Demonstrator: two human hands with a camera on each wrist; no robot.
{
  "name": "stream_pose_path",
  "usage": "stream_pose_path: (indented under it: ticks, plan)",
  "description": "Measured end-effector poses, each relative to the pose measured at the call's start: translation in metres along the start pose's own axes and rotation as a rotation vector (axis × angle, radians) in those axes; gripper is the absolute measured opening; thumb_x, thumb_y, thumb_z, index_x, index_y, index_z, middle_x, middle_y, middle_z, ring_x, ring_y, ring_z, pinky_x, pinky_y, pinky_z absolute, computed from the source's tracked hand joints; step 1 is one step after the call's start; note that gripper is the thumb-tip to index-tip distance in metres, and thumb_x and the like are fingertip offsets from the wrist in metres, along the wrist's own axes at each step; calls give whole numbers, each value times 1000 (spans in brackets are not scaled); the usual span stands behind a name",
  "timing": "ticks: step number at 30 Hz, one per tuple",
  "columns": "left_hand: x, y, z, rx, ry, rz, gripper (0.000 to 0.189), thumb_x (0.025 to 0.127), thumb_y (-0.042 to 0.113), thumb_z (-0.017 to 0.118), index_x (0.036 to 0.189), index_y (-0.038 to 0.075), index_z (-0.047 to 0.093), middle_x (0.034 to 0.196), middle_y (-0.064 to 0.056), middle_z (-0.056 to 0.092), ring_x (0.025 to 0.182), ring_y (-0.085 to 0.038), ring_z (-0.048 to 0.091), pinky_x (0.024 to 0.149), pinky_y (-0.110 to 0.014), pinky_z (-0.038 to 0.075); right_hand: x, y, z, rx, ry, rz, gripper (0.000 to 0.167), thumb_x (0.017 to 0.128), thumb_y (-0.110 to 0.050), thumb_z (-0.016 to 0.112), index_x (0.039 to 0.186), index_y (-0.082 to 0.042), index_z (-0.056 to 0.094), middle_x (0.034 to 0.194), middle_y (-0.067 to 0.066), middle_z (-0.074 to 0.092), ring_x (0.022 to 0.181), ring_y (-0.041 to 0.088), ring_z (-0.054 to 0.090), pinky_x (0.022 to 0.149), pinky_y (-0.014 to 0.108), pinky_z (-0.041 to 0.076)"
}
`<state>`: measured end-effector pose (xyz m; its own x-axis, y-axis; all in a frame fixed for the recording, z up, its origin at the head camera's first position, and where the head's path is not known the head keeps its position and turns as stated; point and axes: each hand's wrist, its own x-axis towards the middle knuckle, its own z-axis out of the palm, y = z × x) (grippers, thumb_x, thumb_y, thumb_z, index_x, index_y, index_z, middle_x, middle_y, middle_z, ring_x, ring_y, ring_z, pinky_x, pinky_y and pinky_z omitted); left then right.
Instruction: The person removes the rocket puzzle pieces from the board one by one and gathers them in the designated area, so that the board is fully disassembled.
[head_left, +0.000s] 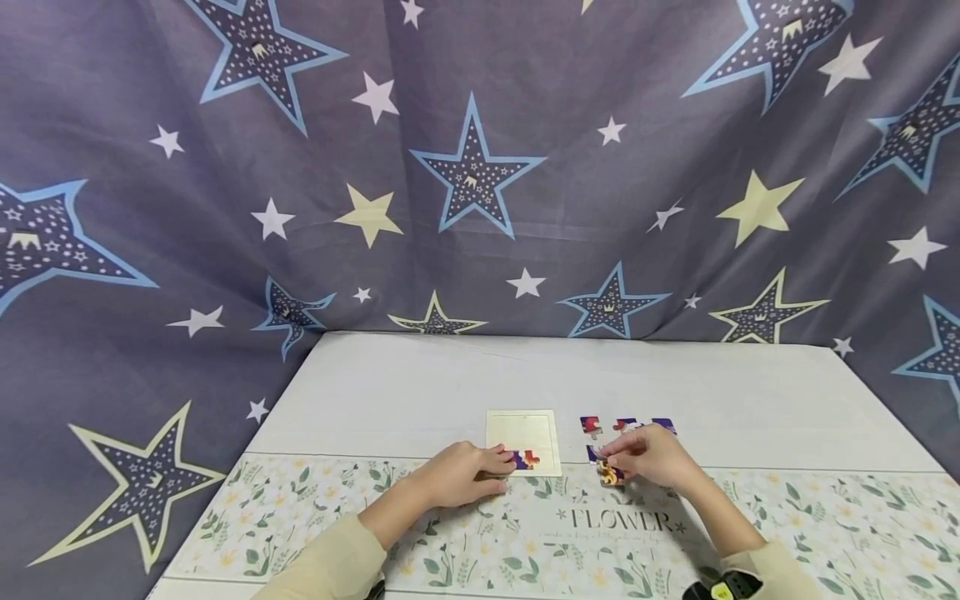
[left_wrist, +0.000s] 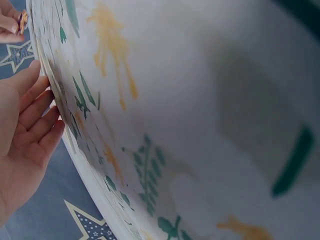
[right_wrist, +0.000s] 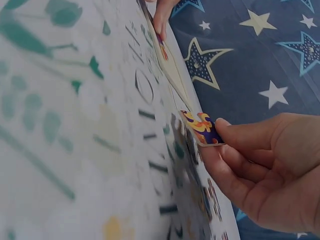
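Observation:
My right hand (head_left: 651, 457) pinches a jigsaw piece (right_wrist: 202, 129) between thumb and fingers. Yellow and orange shapes on dark purple cover that piece, which hangs over the table right of the puzzle board. The square cream puzzle board (head_left: 517, 429) has a raised rim, and joined pieces (head_left: 527, 459) in purple, red and orange lie along its bottom. At the board's lower left rests my left hand (head_left: 463, 475), its fingers extended over the rim and up to those pieces. In the left wrist view, the fingers (left_wrist: 37, 112) lie nearly straight along the board's edge.
Several loose jigsaw pieces lie right of the board, among them a red one (head_left: 591, 423) and a purple one (head_left: 664, 426); my right hand partly hides others. The white table has a floral cloth (head_left: 420, 542) across its front. A star-patterned curtain (head_left: 525, 208) hangs behind.

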<state>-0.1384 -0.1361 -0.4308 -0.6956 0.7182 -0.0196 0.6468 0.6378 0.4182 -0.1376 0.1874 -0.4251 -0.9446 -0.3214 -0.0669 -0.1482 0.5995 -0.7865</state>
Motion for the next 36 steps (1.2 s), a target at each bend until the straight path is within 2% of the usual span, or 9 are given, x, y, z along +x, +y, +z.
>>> stream_pose_path:
  ticks: [7, 18, 30, 36]
  plan:
    - [0, 0, 0, -3, 1, 2, 36, 95, 31, 60, 127, 13, 64, 132, 2, 61, 132, -16, 51, 109, -37, 45, -10, 12, -13, 1, -23, -2, 19, 85, -8, 69, 100, 3, 73, 81, 12, 74, 63, 11, 66, 56, 25, 56]
    - [0, 0, -1, -15, 1, 6, 37, 95, 30, 60, 129, 13, 62, 132, 2, 61, 133, -16, 51, 109, -36, 45, -25, 25, -30, -23, -8, 77, 18, 83, -8, 70, 98, 2, 74, 77, 10, 74, 62, 14, 65, 54, 25, 54]
    - [0, -1, 1, -14, -3, 3, 37, 95, 31, 59, 129, 14, 62, 133, 2, 60, 133, -15, 51, 109, -37, 45, -40, 38, -38, -66, 40, 174, 20, 81, -13, 75, 95, 1, 75, 75, 5, 73, 58, 9, 62, 51, 23, 49]
    - [0, -1, -1, -20, -5, -2, 38, 95, 31, 59, 129, 14, 62, 134, 2, 59, 133, -15, 50, 110, -37, 44, -46, 44, -48, -76, 24, 164, 23, 83, -16, 74, 97, 2, 74, 75, 6, 73, 59, 10, 64, 53, 24, 53]
